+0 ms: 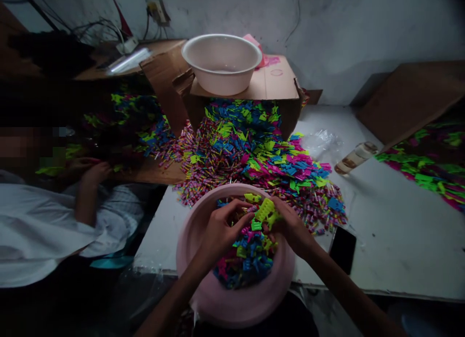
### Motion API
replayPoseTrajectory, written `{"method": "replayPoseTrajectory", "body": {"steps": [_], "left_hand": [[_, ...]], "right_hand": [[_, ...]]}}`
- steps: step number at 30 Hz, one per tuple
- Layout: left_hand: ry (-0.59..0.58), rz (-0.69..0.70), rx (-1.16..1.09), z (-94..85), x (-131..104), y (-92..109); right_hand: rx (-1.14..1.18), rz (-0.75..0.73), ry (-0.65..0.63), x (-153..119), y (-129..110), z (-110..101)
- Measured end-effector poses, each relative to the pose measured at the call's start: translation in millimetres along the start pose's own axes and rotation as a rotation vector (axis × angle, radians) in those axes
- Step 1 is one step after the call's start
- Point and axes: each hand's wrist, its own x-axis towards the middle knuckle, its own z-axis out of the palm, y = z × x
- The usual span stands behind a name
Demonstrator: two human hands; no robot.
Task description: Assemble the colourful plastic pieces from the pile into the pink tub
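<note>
Both hands work above a pink basin that holds a heap of small blue, green, yellow and pink plastic pieces. My left hand pinches a small striped stick between thumb and fingers. My right hand grips a yellow-green plastic piece with raised ridges, close to the left fingertips. A bright green piece shows just below it; whether it is held I cannot tell. The right fingertips are partly hidden behind the plastic.
Behind the basin, striped sticks and coloured plastic pieces spill from a cardboard box topped by a white basin. To the right are a phone, a clear bottle and another pile. A co-worker's hands show at left.
</note>
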Motion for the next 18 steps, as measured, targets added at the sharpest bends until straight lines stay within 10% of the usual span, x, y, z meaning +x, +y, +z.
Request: {"method": "replayPoseTrajectory", "body": {"steps": [7, 13, 18], "left_hand": [[0.112, -0.068, -0.131, -2.5, -5, 1], [0.109, -0.057, -0.261, -6.2, -13, 1], [0.126, -0.008, -0.234, -15.4, -17, -4]], "right_hand": [[0.112, 0.086, -0.176, 1, -15, 0], [-0.124, -0.028, 0.026, 2, -15, 8], [-0.315, -0.157, -0.051, -1, -17, 18]]}}
